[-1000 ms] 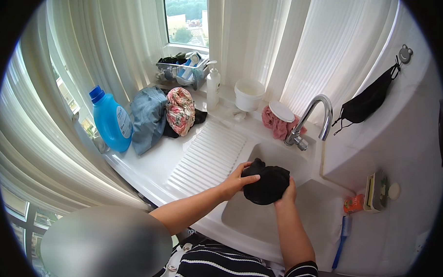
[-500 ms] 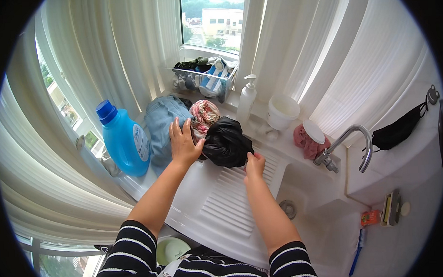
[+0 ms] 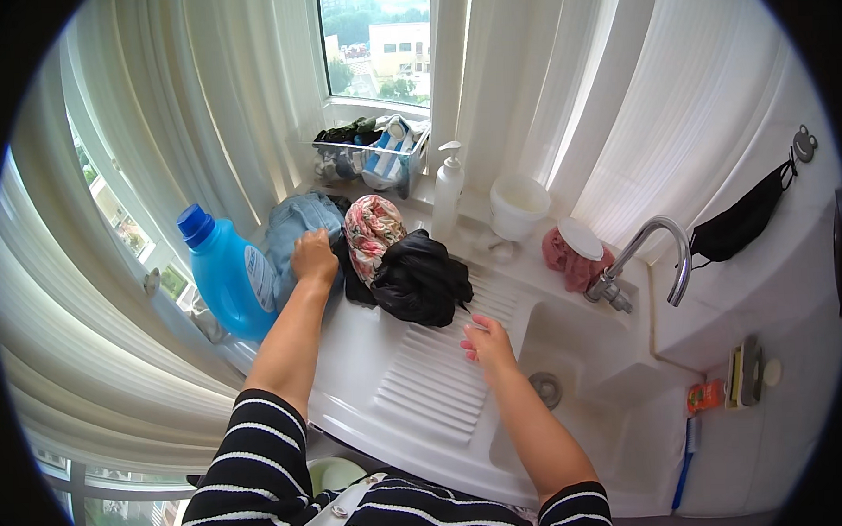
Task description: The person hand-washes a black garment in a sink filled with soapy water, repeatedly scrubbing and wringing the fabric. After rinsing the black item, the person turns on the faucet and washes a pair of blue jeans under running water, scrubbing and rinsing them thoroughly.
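Observation:
My left hand [image 3: 315, 258] is closed on the near side of a crumpled light-blue denim garment [image 3: 294, 221], its fingertips hidden in the cloth. Beside it stands a bunched floral cloth [image 3: 373, 229] in pink, red and cream. A bundled shiny black garment [image 3: 420, 280] lies against that, partly over the ribbed washboard [image 3: 434, 378] of the white sink unit. Just off the black bundle's lower right corner, my right hand [image 3: 488, 342] hovers over the washboard's edge. Its fingers are loosely apart and hold nothing.
A blue detergent bottle [image 3: 231, 279] stands at the left. Behind are a clear bin [image 3: 366, 161] of clothes, a white pump bottle [image 3: 447, 192] and a white tub [image 3: 518, 207]. To the right, a curved chrome faucet [image 3: 668, 225] rises over the basin [image 3: 582, 350], near a pink mesh ball [image 3: 569, 262].
My left hand has left the floral cloth and closed on the denim to its left. My right hand has let go of the black garment and drawn slightly nearer to me.

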`<state>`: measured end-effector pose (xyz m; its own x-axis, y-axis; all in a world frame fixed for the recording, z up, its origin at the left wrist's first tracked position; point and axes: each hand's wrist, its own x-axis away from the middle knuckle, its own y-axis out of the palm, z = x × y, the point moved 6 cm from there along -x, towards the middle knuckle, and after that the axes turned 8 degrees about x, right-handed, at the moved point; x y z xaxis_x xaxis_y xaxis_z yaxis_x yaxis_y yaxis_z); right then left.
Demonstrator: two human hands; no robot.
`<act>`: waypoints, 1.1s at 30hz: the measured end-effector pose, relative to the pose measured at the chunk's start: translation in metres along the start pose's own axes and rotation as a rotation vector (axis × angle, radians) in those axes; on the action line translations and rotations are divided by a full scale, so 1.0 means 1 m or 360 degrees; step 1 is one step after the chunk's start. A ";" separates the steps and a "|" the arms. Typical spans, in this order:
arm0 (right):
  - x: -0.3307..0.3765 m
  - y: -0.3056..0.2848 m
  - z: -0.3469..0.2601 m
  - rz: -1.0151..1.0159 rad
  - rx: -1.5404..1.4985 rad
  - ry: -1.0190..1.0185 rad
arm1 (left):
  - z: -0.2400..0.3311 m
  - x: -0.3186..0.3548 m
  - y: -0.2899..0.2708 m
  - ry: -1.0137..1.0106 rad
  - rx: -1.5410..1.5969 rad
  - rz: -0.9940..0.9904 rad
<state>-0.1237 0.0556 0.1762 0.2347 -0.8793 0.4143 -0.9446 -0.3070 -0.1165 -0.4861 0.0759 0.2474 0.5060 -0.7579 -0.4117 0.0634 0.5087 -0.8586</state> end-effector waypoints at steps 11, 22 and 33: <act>0.047 -0.069 0.026 -0.0223 -0.0054 -0.0020 | 0.132 0.050 -0.252 0.0635 0.0777 0.0871; 0.112 -0.155 -0.011 -0.0670 -0.1009 -0.0475 | 0.299 0.225 -0.140 0.0572 0.2225 -0.0483; 0.143 -0.290 0.003 0.0014 0.0123 -0.0854 | 0.389 0.335 0.005 -0.1001 0.2874 -0.2585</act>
<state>0.1850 0.0175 0.2663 0.3303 -0.9381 -0.1039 -0.9321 -0.3068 -0.1925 0.0184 -0.0169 0.2237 -0.5758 -0.7420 0.3434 0.6033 -0.1021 0.7909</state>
